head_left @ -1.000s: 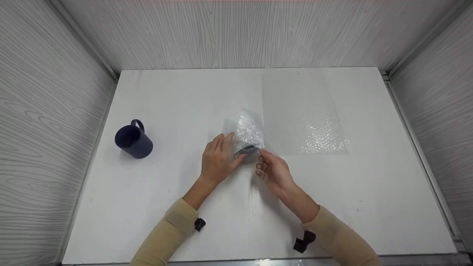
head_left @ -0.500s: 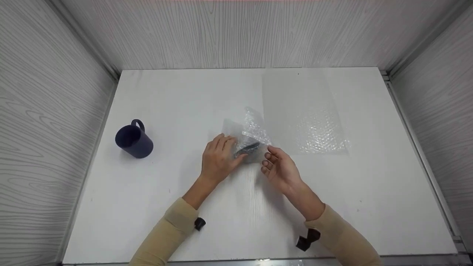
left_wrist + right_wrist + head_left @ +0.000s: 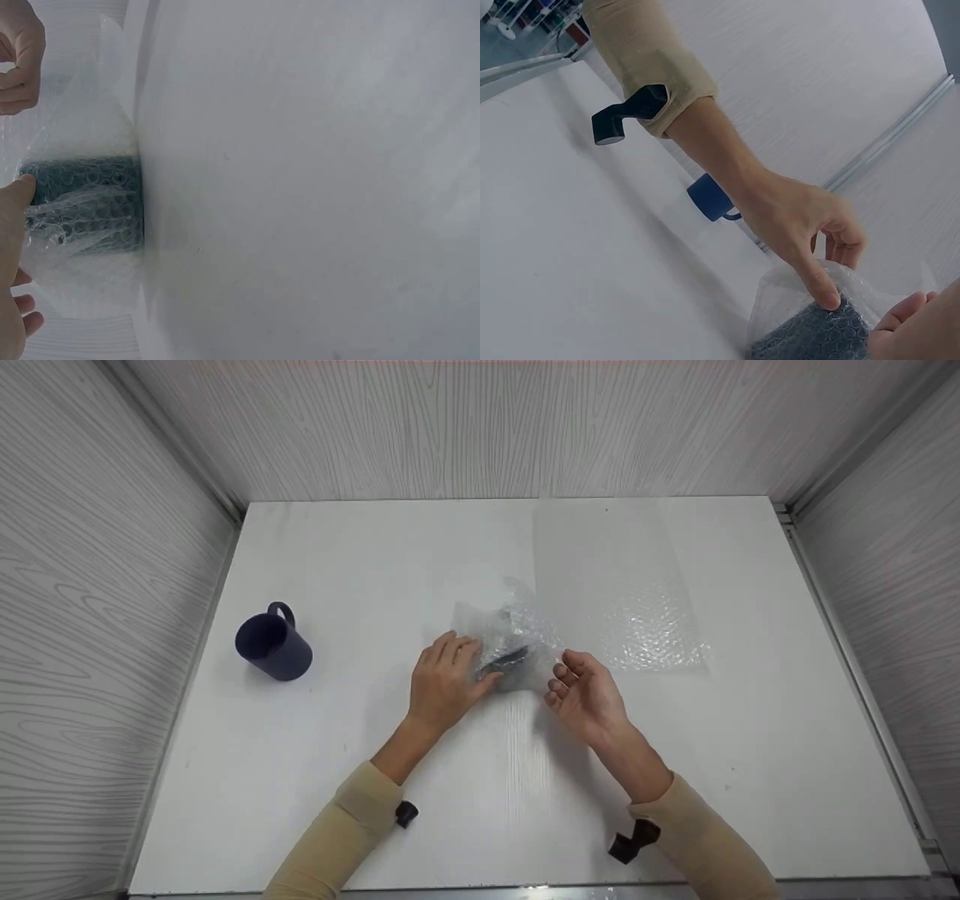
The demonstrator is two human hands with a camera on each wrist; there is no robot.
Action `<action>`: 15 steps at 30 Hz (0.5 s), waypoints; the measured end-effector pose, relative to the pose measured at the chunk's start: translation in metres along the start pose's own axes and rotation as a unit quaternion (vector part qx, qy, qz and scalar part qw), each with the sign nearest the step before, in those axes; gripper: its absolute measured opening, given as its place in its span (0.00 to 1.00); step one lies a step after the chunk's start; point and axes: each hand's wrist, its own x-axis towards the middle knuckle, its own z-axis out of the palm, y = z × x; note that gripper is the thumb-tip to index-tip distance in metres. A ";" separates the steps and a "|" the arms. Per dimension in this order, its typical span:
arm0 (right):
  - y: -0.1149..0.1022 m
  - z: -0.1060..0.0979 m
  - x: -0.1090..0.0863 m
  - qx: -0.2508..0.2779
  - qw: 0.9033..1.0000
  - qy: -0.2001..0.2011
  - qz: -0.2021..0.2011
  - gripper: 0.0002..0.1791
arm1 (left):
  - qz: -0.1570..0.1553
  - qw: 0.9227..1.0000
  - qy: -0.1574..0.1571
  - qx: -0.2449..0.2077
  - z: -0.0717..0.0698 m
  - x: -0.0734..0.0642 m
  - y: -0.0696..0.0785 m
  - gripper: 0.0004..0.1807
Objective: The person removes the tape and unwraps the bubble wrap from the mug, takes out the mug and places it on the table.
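Note:
A dark blue object [image 3: 506,661] lies on the table, loosely covered by bubble wrap [image 3: 534,626]; its kind is hard to make out through the film. In the left wrist view the dark object [image 3: 88,180] looks blocky, with straight edges. My left hand [image 3: 444,679] holds it from the left, thumb on the near side and fingers across the wrap. Off to the right, my right hand [image 3: 589,697] pinches the edge of the bubble wrap between thumb and index finger, the other fingers curled. Both the left hand [image 3: 795,225] and wrapped object [image 3: 817,334] show in the right wrist view.
A dark blue mug [image 3: 274,646] stands at the left of the white table [image 3: 360,562], its handle toward the back. A flat sheet of bubble wrap [image 3: 615,570] lies behind and right of the hands. Grey wood-grain panels [image 3: 480,431] enclose the back and sides.
My right hand has moved right, drawing the bubble wrap's edge with it, so the film spreads wider and more of the dark object shows. My left hand has stayed in place.

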 end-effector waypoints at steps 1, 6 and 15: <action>-0.001 -0.001 0.000 0.001 1.000 0.000 0.001 0.09 | 0.000 1.000 0.001 0.000 0.000 0.000 0.000 0.34; -0.008 -0.007 0.002 0.016 1.000 -0.006 0.010 0.11 | 0.000 1.000 0.004 -0.009 0.002 -0.001 0.000 0.34; -0.018 -0.019 0.007 0.059 0.998 -0.005 0.020 0.09 | -0.002 1.000 -0.002 -0.005 0.002 0.000 0.000 0.34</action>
